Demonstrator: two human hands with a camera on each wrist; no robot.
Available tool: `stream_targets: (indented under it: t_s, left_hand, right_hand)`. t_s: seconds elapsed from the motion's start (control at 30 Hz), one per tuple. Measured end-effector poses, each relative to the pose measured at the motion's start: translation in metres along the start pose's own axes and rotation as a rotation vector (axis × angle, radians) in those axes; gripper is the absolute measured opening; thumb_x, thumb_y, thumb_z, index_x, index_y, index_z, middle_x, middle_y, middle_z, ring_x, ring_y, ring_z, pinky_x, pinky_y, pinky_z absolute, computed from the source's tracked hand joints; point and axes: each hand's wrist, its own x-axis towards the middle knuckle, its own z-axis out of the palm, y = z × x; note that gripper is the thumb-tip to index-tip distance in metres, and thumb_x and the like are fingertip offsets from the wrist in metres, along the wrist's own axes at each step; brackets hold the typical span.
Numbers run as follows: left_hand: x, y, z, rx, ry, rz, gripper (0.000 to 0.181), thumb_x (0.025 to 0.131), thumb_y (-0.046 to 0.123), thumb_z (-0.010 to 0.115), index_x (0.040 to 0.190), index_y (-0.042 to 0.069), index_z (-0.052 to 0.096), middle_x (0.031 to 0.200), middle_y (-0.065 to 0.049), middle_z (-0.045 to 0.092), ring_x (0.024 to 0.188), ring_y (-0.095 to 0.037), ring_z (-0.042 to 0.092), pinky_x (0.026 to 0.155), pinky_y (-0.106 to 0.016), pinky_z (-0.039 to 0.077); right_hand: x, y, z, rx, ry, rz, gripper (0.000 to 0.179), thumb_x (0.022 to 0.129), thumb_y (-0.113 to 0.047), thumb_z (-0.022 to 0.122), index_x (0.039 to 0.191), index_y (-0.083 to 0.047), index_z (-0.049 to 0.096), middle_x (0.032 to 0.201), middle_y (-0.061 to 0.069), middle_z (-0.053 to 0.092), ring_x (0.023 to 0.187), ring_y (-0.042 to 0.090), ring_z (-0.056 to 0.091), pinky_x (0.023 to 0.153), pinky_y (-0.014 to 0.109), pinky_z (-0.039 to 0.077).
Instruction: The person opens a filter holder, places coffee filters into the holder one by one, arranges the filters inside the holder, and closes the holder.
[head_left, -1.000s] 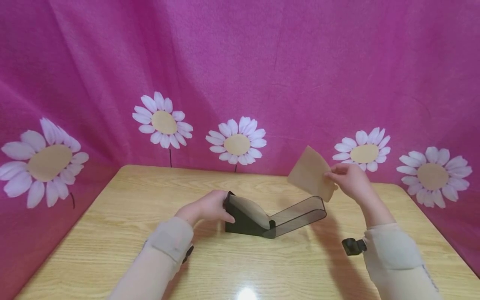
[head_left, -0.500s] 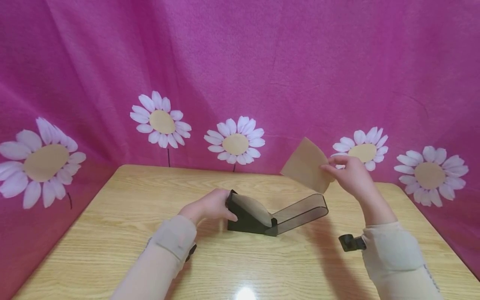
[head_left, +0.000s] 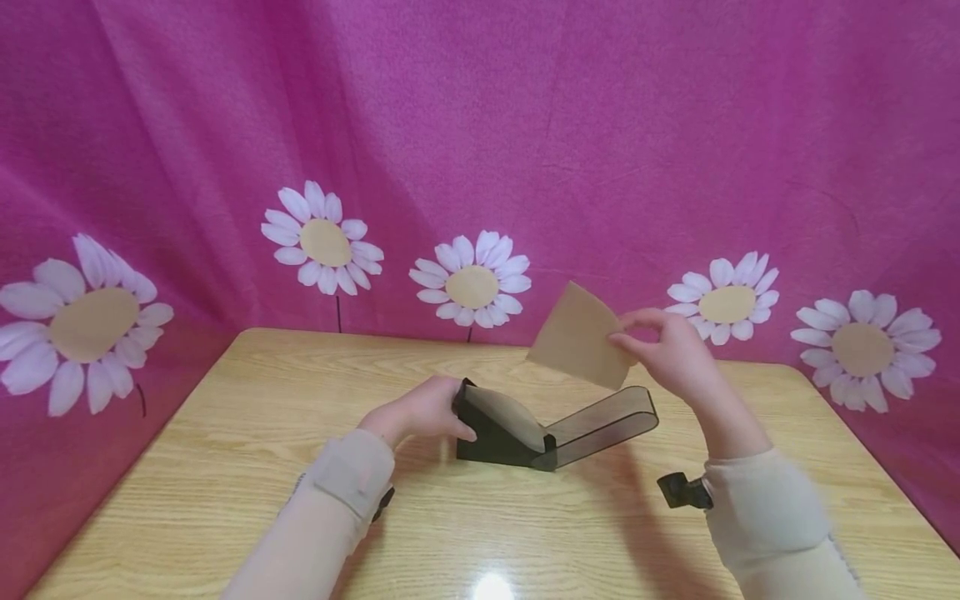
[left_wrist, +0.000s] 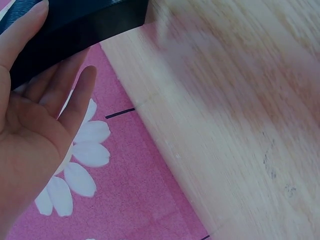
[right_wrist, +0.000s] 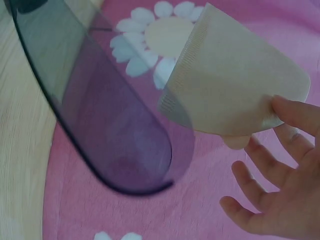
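Observation:
A black coffee filter holder (head_left: 495,440) stands on the table, its smoky see-through lid (head_left: 603,423) swung out to the right. Tan paper filters (head_left: 504,414) show inside the sloped opening. My left hand (head_left: 422,408) grips the holder's tall left end; the thumb lies on the near side, and in the left wrist view fingers reach under the black case (left_wrist: 85,37). With thumb and forefinger, my right hand (head_left: 671,348) pinches the edge of a tan coffee filter (head_left: 576,337) in the air above the lid. The right wrist view shows this filter's crimped seam, apart from the lid.
The wooden table (head_left: 300,375) runs back to a pink curtain (head_left: 585,150) printed with white daisies. Small black cameras are strapped to both wrists, the right one (head_left: 684,492) sticking out over the table. A light glare (head_left: 492,586) shines at the front.
My right hand has carried the coffee filter upward, then left toward the holder. The left hand keeps its grip on the holder, which has shifted only slightly in view.

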Motion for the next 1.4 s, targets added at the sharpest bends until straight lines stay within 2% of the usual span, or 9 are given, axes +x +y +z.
stream_targets:
  t_s: [0.33,0.5,0.6,0.77,1.0,1.4]
  left_hand:
    - [0.0,-0.001,0.002,-0.034,-0.006,-0.014,0.028,0.069,0.01,0.081,0.09,0.004,0.063,0.083,-0.002,0.064,0.074,-0.01,0.051,0.075,-0.025,0.046]
    - [0.0,0.0,0.002,-0.056,-0.005,-0.032,0.029,0.069,0.009,0.081,0.093,0.006,0.064,0.085,-0.002,0.066,0.076,-0.01,0.054,0.079,-0.027,0.047]
    - [-0.001,0.001,0.002,-0.064,-0.007,-0.043,0.03,0.069,0.01,0.081,0.094,0.006,0.064,0.085,-0.001,0.065,0.076,-0.011,0.053,0.079,-0.028,0.047]
    - [-0.001,0.002,0.001,-0.062,-0.013,-0.048,0.029,0.07,0.01,0.081,0.093,0.006,0.064,0.084,-0.001,0.064,0.075,-0.012,0.052,0.078,-0.028,0.046]
    - [0.0,0.001,0.001,-0.047,-0.016,-0.021,0.029,0.07,0.01,0.081,0.094,0.005,0.066,0.084,-0.002,0.066,0.074,-0.01,0.054,0.077,-0.026,0.047]
    - [0.0,0.0,0.001,-0.051,-0.001,-0.035,0.027,0.069,0.009,0.081,0.089,0.005,0.065,0.081,-0.001,0.065,0.073,-0.011,0.052,0.077,-0.027,0.046]
  right_hand:
    - [-0.004,-0.014,0.025,-0.024,-0.047,-0.151,0.014,0.084,-0.011,0.065,0.09,0.0,0.071,0.112,0.022,0.063,0.112,0.039,0.054,0.096,0.054,0.04]
    - [-0.003,-0.018,0.036,-0.041,-0.062,-0.191,0.013,0.084,-0.012,0.065,0.089,-0.001,0.072,0.111,0.023,0.063,0.111,0.041,0.054,0.101,0.057,0.033]
    - [-0.002,-0.018,0.041,-0.041,-0.065,-0.199,0.012,0.084,-0.011,0.065,0.088,-0.001,0.071,0.112,0.024,0.063,0.112,0.042,0.053,0.102,0.058,0.03]
    - [-0.002,-0.018,0.045,-0.03,-0.065,-0.194,0.011,0.084,-0.01,0.065,0.087,-0.001,0.071,0.113,0.025,0.062,0.113,0.042,0.053,0.101,0.056,0.035]
    - [-0.001,-0.017,0.054,-0.052,-0.044,-0.183,0.01,0.083,-0.011,0.065,0.085,-0.002,0.071,0.113,0.023,0.063,0.112,0.043,0.051,0.102,0.057,0.03]
    - [-0.003,-0.016,0.068,-0.068,-0.046,-0.152,0.011,0.083,-0.012,0.065,0.085,-0.002,0.071,0.112,0.021,0.063,0.113,0.044,0.049,0.101,0.058,0.031]
